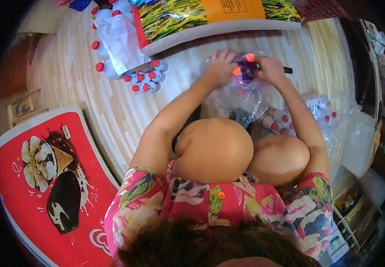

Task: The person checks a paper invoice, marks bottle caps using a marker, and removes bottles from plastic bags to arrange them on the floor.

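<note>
Several red-capped bottles (143, 78) stood on floor (85, 84). Right hand (271, 70) closed around slim dark tool (288, 70); left hand (220, 69) half-curled at clear wrap (235, 100), purple item (247, 71), hold unclear.

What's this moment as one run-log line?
left hand: at plastic-wrapped purple bottles | right hand: holding slim black-ended tool | floor: red-capped bottles

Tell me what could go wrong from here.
1. The right hand grips a slim dark object; if it is sharp, which I can't tell, it might nick the purple items or the nearby left hand.
2. Loose clear plastic spreads between the hands and knees, so it could snag or get underfoot.
3. Small red-capped bottles sit close together beyond the left forearm; a wide swing might knock them.
</note>
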Demonstrator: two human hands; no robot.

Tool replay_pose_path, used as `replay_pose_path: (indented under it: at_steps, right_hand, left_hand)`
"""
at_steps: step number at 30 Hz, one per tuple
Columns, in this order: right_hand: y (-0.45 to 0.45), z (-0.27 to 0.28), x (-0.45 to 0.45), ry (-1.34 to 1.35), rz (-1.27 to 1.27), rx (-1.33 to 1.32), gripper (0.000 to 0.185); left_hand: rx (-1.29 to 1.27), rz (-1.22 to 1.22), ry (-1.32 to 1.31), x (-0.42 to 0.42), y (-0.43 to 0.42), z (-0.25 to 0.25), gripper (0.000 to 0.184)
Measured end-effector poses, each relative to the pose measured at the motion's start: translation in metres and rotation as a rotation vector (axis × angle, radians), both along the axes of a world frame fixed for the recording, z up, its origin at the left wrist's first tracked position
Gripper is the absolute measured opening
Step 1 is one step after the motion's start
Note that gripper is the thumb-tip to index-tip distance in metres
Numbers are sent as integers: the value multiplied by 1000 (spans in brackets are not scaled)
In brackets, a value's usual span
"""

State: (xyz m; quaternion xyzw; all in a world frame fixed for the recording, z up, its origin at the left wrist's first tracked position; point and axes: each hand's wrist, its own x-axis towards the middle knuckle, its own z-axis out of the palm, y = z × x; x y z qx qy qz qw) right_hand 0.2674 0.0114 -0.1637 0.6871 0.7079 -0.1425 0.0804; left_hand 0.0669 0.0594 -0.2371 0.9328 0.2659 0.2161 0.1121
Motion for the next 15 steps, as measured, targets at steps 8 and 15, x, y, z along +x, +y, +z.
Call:
replay_pose_path:
  at_steps: [8, 15]
  right_hand:
    - [37, 147, -27, 542, -145, 199, 33]
    - [76, 89, -92, 497, 79, 355, 31]
  left_hand:
    - [-425, 201, -602, -87, -14, 148, 34]
    - [-268, 410, -401, -136, 26, 140, 32]
